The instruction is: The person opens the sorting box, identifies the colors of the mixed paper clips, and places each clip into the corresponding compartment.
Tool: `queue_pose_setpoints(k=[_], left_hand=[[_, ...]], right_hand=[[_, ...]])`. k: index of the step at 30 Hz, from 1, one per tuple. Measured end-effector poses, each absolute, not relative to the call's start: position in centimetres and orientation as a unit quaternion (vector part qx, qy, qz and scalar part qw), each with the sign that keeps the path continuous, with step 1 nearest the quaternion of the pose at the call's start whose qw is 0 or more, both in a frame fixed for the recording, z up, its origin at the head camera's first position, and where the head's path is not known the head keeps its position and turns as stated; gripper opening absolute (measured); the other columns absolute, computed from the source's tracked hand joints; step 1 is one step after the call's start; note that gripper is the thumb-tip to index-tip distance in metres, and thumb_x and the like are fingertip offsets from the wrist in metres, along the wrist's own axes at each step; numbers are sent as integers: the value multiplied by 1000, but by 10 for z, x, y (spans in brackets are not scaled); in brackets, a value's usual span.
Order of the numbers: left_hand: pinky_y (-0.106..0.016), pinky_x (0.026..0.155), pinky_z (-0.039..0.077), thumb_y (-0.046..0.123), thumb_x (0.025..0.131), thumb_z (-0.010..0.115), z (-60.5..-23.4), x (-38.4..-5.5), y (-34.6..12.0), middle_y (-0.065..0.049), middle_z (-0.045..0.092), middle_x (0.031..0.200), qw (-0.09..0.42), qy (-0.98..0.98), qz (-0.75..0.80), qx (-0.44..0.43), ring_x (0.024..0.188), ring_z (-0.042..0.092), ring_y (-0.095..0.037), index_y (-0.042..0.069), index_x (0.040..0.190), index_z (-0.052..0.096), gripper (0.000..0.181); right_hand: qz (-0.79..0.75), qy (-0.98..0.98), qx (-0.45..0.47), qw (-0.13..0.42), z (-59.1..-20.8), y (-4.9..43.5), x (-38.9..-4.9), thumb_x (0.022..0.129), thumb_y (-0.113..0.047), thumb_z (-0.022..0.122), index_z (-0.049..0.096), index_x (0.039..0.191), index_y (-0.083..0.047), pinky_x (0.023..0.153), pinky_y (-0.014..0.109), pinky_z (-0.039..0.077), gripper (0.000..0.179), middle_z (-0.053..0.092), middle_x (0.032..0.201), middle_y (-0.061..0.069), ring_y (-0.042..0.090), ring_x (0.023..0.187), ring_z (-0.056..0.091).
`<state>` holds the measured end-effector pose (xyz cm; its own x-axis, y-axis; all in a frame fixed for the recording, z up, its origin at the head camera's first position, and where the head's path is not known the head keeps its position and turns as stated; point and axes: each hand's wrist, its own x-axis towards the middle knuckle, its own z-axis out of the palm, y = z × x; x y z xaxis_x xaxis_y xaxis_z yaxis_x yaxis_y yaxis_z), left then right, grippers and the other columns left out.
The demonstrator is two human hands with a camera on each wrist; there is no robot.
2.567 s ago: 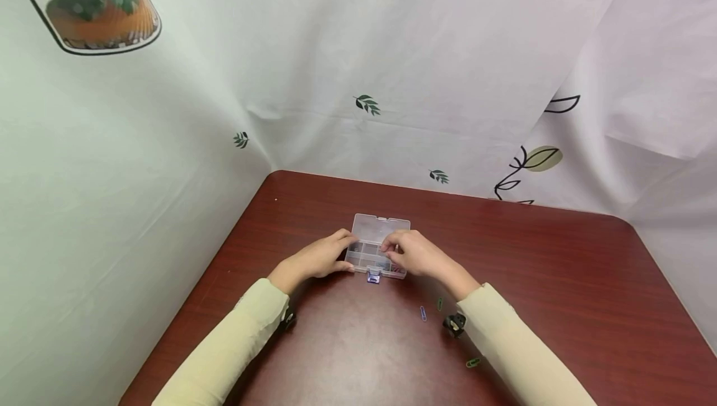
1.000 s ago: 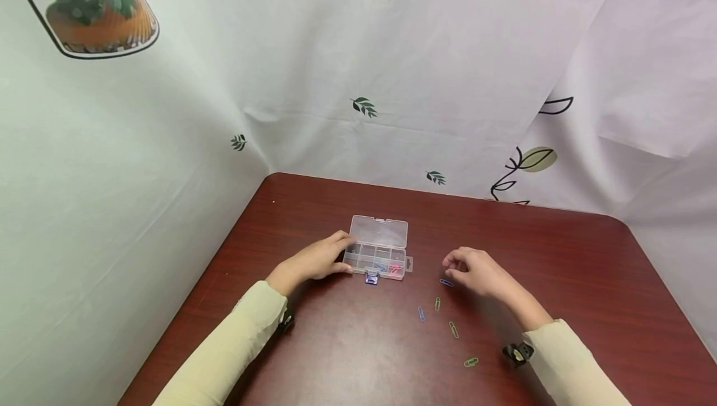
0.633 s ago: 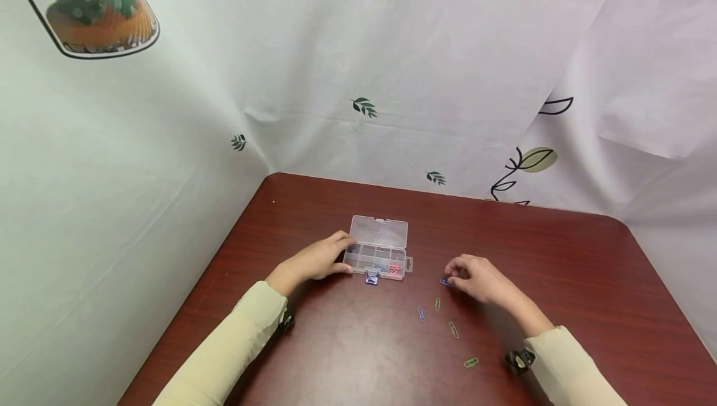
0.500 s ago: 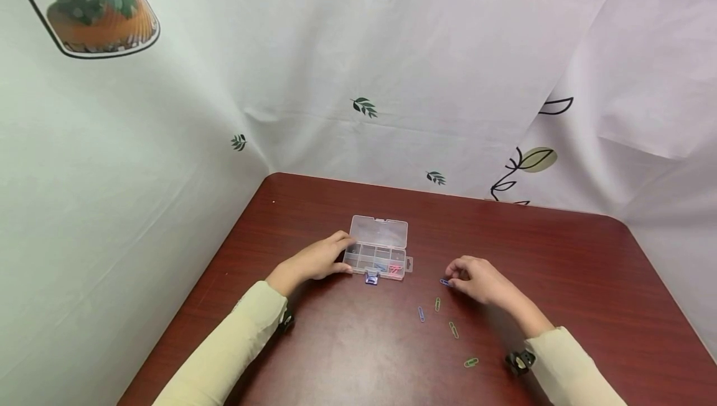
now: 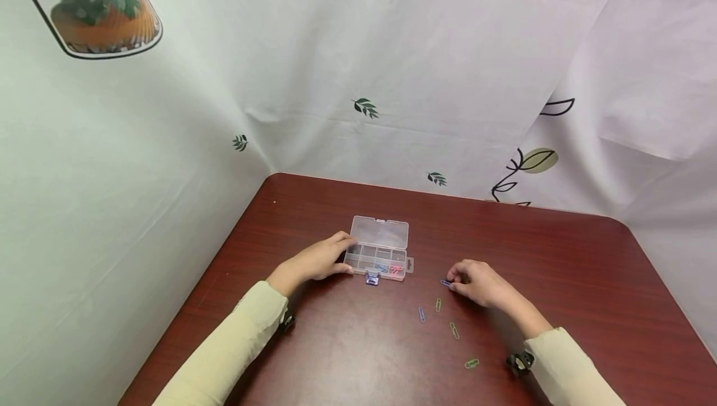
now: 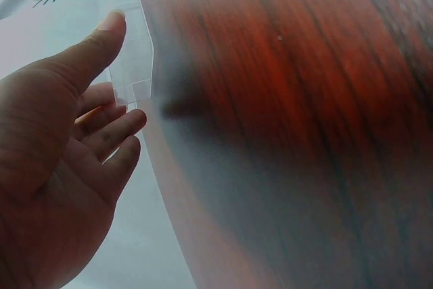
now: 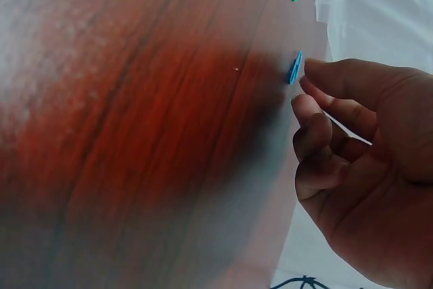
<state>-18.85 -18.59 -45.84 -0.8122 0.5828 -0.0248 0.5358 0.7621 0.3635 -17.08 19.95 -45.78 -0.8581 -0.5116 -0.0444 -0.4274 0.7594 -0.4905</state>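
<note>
One blue paper clip (image 7: 295, 68) lies at the narrowed fingertips of the right hand (image 5: 479, 283), whether pinched cannot be told, three green clips (image 5: 454, 330) nearer the person than those fingers, while the left hand (image 5: 319, 259), thumb and fingers wide, holds the open clear box's (image 5: 389, 277) end.

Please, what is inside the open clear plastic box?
In the box, small pink pieces lie in the front right compartment, blue pieces in the one left of it. The left hand overlaps the left end; anything behind it cannot be seen.
</note>
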Motion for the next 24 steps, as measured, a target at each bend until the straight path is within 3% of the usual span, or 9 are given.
queue_pose_setpoints(k=[15, 24], left_hand=[[-38, 101, 50, 32, 96, 72, -460, -189, -185, -12, 49, 140, 77, 939, 168, 288, 115, 59, -22, 0, 145, 50, 63], [-38, 100, 50, 32, 96, 72, -463, -190, -186, -12, 50, 139, 66, 939, 164, 295, 114, 59, -22, 0, 144, 51, 62]], right_hand=[[-233, 935, -253, 82, -464, 195, -172, 89, -4, 71, 63, 82, -15, 65, 26, 42, 16, 54, 80, -7, 7, 73, 48], [-246, 933, -249, 85, -461, 194, -176, 93, -5, 67, 60, 84, -13, 63, 25, 42, 13, 55, 76, -7, 8, 69, 48]])
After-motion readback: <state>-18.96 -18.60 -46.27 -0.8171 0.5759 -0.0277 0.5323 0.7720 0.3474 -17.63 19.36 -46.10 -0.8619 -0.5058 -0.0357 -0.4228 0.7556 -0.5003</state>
